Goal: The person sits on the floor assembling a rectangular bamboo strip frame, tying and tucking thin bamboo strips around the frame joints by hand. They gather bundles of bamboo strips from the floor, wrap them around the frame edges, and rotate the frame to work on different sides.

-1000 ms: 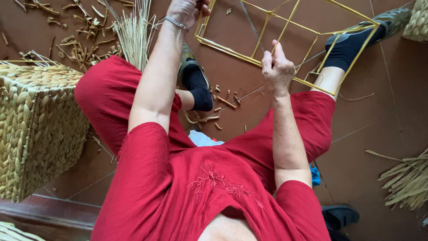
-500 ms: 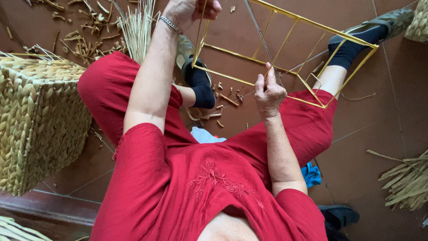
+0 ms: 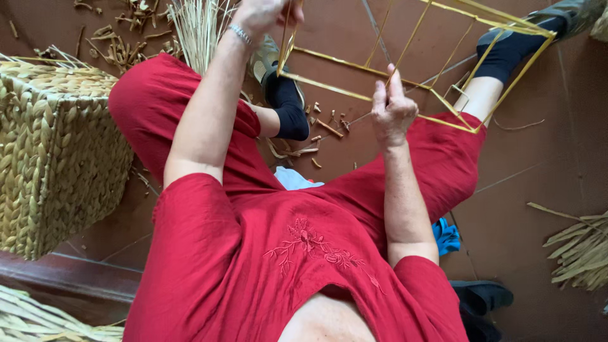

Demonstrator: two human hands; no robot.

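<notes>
While gripped both ends: yellow frame (image 3: 405, 69)

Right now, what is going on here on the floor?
A person in red clothes sits on the floor and holds a yellow wire frame with both hands. The left hand grips a bar at its far corner; the right hand pinches a nearer bar. A woven basket stands beside the left leg.

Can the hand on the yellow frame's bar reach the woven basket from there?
Probably not easily: the right hand grips the yellow wire frame, and the woven basket sits across the body, beyond the left arm.
</notes>
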